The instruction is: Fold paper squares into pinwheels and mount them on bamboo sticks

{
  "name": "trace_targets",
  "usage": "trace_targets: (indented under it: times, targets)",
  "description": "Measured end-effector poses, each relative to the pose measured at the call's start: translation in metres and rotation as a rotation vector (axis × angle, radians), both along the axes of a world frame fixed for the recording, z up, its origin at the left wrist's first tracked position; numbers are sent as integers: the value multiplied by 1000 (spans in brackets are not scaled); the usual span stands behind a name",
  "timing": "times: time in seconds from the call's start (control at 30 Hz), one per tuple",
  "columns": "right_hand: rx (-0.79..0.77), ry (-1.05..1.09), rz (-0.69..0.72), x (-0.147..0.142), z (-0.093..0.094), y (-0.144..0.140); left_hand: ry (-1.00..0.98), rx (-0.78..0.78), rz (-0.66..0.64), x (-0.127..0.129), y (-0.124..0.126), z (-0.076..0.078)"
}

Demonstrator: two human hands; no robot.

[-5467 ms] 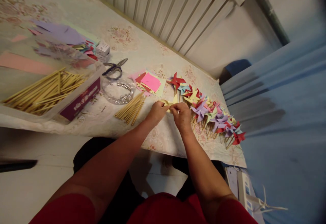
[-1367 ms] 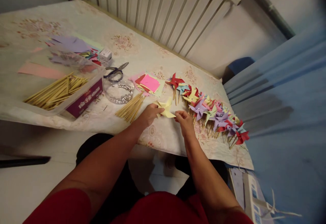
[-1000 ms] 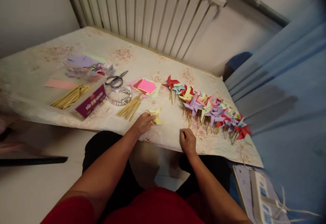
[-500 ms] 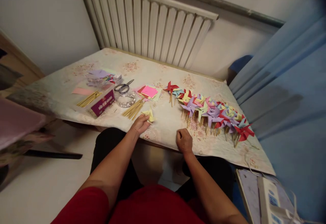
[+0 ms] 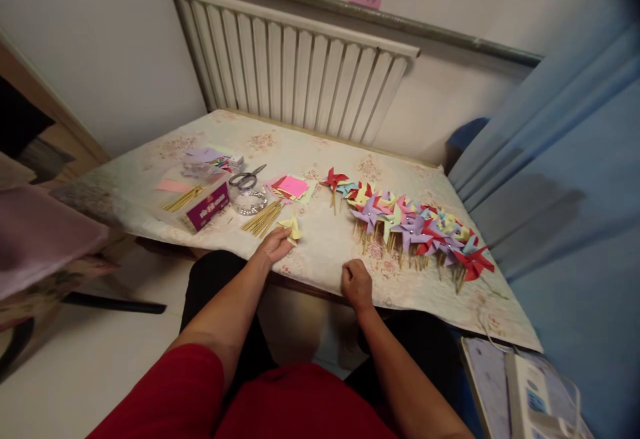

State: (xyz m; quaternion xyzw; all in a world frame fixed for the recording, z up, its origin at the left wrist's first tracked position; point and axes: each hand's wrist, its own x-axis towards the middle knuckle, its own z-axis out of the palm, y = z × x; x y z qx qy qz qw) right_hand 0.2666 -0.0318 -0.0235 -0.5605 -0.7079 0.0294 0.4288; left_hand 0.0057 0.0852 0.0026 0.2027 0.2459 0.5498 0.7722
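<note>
Pinched in my left hand (image 5: 277, 246) is a small yellow paper pinwheel (image 5: 293, 227), held low over the table near its front edge. My right hand (image 5: 357, 282) is closed in a fist at the table edge, and whatever its fingers may hold is hidden. A fan of thin wooden sticks (image 5: 263, 218) lies just left of the pinwheel. Behind the sticks are a stack of coloured paper squares (image 5: 294, 186) and a round clear dish (image 5: 249, 202) of small shiny pieces. Beyond my right hand, many finished pinwheels (image 5: 413, 226) on sticks are grouped in rows.
Scissors (image 5: 247, 178) lie behind the dish. A purple-fronted box (image 5: 207, 206) with sticks stands to the left, near more coloured paper (image 5: 203, 154). A radiator (image 5: 295, 69) backs the flowered tablecloth (image 5: 325, 252). At right hang a blue curtain (image 5: 575, 179) and, lower, a power strip (image 5: 533, 396).
The camera view has tilted up a little, showing more wall and the pink note. My left hand still holds the yellow pinwheel, now turned more open to view; my right fist stays closed.
</note>
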Motion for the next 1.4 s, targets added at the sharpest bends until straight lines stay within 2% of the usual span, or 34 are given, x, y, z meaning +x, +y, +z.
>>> trace_targets:
  times: [0.3, 0.47, 1.4]
  targets:
    - [-30, 42, 62, 6, 1, -2, -11, -17, 32, 1, -2, 2]
    - [4, 81, 102, 9, -1, -9, -6, -11, 51, 1, -1, 2]
    - [93, 3, 12, 3, -12, -17, -20, -4, 24, 2, -12, 9]
